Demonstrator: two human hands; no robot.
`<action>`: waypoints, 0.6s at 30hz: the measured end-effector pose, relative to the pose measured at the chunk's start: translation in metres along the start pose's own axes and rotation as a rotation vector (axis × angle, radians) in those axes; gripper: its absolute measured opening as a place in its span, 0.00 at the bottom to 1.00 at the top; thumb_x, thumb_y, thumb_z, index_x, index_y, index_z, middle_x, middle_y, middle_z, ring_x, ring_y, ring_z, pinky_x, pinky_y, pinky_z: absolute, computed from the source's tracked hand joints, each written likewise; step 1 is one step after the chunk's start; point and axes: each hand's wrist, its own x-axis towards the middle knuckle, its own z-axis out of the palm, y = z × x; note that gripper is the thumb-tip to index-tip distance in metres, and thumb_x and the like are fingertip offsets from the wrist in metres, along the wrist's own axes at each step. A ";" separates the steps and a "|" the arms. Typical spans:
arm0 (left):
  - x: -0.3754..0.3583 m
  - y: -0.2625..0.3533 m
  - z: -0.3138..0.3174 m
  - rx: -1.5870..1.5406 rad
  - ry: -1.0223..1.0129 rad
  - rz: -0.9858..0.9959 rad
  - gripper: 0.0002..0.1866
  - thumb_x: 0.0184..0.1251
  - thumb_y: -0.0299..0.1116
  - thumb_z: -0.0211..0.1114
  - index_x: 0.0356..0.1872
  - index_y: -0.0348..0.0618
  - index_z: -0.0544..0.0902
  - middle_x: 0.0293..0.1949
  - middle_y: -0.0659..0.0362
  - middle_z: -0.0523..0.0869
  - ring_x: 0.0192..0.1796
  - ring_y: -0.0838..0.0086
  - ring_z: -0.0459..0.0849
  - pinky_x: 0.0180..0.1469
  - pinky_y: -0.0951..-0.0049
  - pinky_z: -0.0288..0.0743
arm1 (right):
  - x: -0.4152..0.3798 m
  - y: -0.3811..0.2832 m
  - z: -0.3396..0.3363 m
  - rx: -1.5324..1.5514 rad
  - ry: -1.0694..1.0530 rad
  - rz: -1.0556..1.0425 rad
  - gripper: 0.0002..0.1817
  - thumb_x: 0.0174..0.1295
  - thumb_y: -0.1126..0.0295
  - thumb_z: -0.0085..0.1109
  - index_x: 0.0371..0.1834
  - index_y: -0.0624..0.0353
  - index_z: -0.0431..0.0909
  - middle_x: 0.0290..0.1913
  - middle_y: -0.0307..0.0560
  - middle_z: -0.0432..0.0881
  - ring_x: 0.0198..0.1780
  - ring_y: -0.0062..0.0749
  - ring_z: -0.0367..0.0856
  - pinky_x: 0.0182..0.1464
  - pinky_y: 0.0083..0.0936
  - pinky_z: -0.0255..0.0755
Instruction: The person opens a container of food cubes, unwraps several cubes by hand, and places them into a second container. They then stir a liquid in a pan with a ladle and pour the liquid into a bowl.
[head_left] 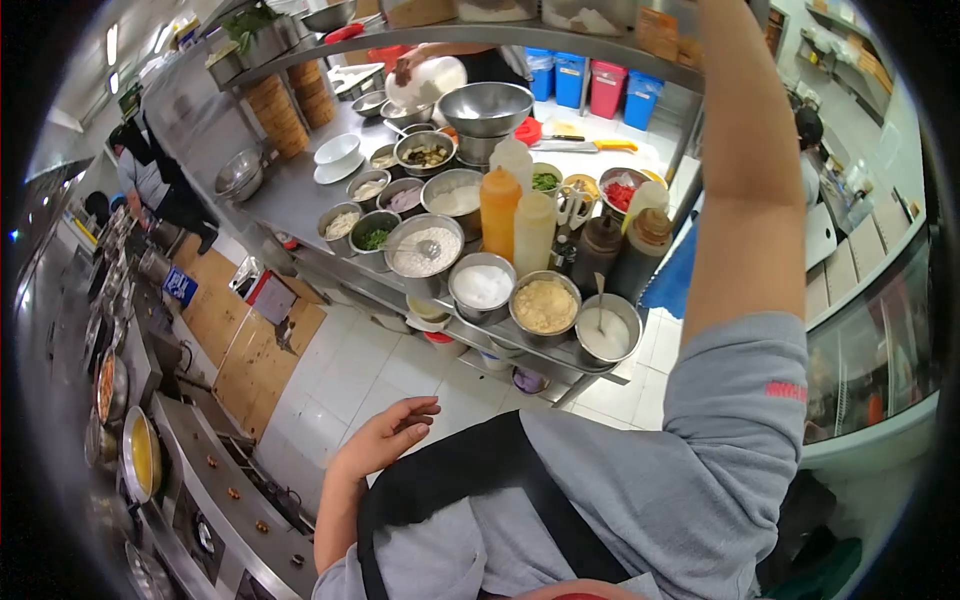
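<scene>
Overhead shelf point(520, 34), loaded with tubs point(590, 14), crosses the top of a fisheye view of a busy kitchen, directly above a steel counter point(290, 205). The wearer's right arm point(750, 190), in a short grey sleeve, stretches up past the shelf's right end; its hand lies beyond the picture's upper edge, so its grip cannot be told. The left hand point(392, 436) is held low in front of the body — fingers loosely extended, thumb a little apart, empty — near the counter's front edge but apart from it.

Metal bowls crowd the counter. Along the near edge sit a bowl of white powder point(484, 286), a bowl of tan powder point(545, 303) and a bowl with a spoon point(607, 330) standing in it. Behind them rise squeeze bottles, one of them an orange bottle point(500, 212). At the back, a knife with a yellow handle point(612, 146) lies on a pale surface, and another person's hand point(408, 66) is at a white container point(428, 82).

Beyond stand blue and pink bins point(607, 86). Below, white floor tiles point(385, 392) meet brown sheets point(240, 375); leftward runs a stove point(225, 500) — beside it, a pan of yellow liquid point(145, 455). Another person point(160, 180) stands farther down that aisle.
</scene>
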 end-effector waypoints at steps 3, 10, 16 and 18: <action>-0.010 -0.008 0.003 -0.083 -0.029 -0.048 0.23 0.70 0.30 0.55 0.64 0.38 0.66 0.58 0.54 0.75 0.59 0.70 0.74 0.61 0.71 0.67 | 0.000 0.003 0.018 -0.034 0.007 -0.035 0.34 0.53 0.55 0.57 0.59 0.65 0.61 0.62 0.59 0.60 0.64 0.51 0.56 0.64 0.46 0.53; -0.029 -0.049 0.008 0.049 0.220 0.076 0.16 0.72 0.32 0.52 0.57 0.38 0.73 0.48 0.54 0.82 0.53 0.74 0.78 0.57 0.72 0.71 | 0.001 0.034 0.080 -0.020 0.122 -0.254 0.26 0.53 0.63 0.58 0.53 0.66 0.67 0.55 0.57 0.67 0.58 0.49 0.63 0.60 0.44 0.59; -0.067 -0.056 0.025 -0.295 0.631 -0.107 0.15 0.68 0.41 0.55 0.40 0.39 0.80 0.28 0.60 0.84 0.27 0.77 0.83 0.28 0.78 0.75 | -0.046 -0.027 0.110 0.184 0.335 -0.454 0.19 0.52 0.70 0.59 0.48 0.66 0.71 0.50 0.55 0.73 0.53 0.47 0.69 0.57 0.42 0.64; -0.081 -0.059 0.029 -0.277 0.740 -0.042 0.15 0.67 0.44 0.58 0.34 0.41 0.80 0.21 0.62 0.79 0.22 0.80 0.77 0.23 0.78 0.69 | -0.090 -0.066 0.100 0.372 0.456 -0.569 0.17 0.52 0.73 0.59 0.46 0.66 0.73 0.48 0.55 0.74 0.51 0.47 0.72 0.56 0.41 0.66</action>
